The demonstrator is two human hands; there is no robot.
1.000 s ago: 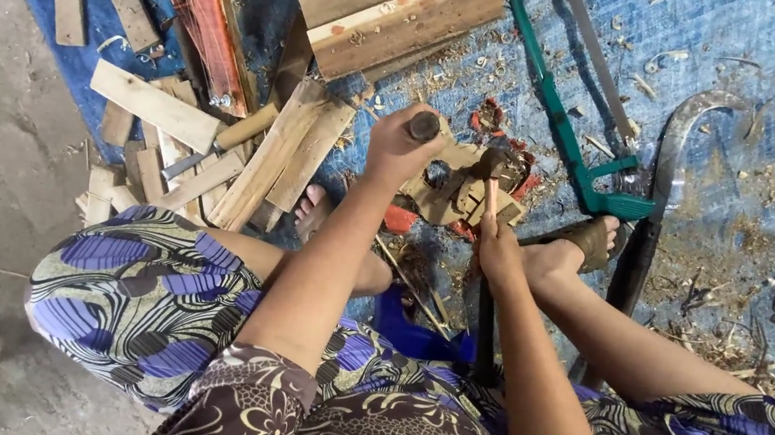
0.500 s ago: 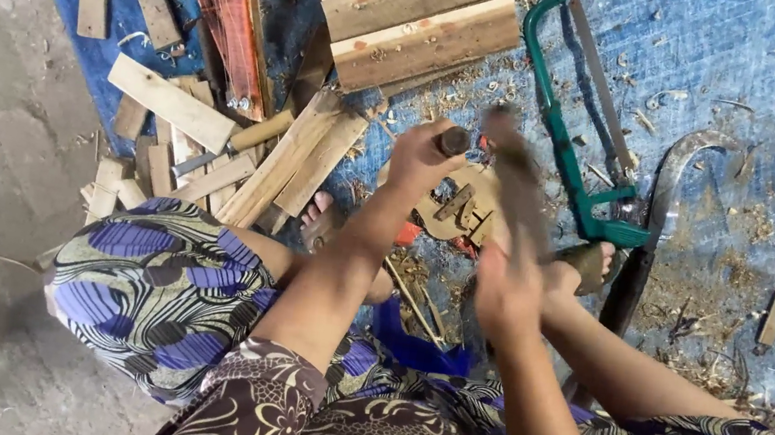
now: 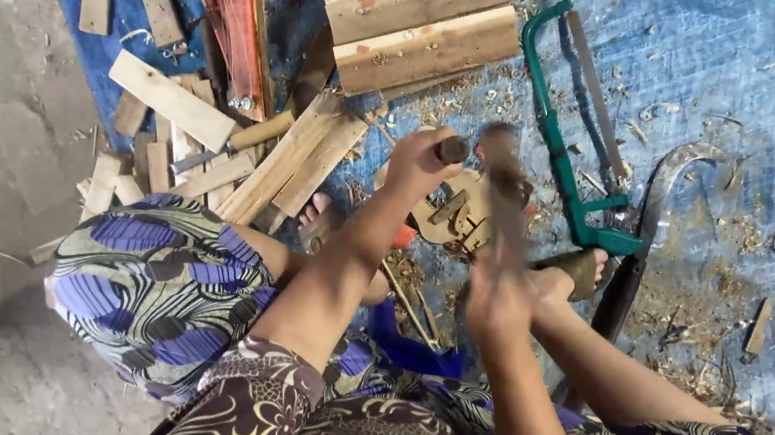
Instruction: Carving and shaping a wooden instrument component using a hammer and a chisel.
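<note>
My left hand [image 3: 421, 162] is closed around the round wooden handle of a chisel-like tool [image 3: 451, 149], held upright over a small carved wooden piece [image 3: 454, 214] on the blue tarp. My right hand [image 3: 495, 298] grips a hammer [image 3: 503, 188], which is raised and blurred just right of the tool's handle top. The wooden piece lies between my legs, near my bare feet. Its lower part is hidden by my arms.
A green-framed hacksaw [image 3: 567, 162] lies just right of the work. A curved metal blade [image 3: 658, 200] lies beyond it. Stacked planks [image 3: 415, 20] sit at the top, loose wood offcuts [image 3: 167, 131] on the left, a red-orange slatted piece [image 3: 226, 3] nearby. Shavings cover the blue tarp [image 3: 769, 89].
My right hand has lifted the hammer from down on the work to a raised position. My left hand has kept its grip on the tool handle.
</note>
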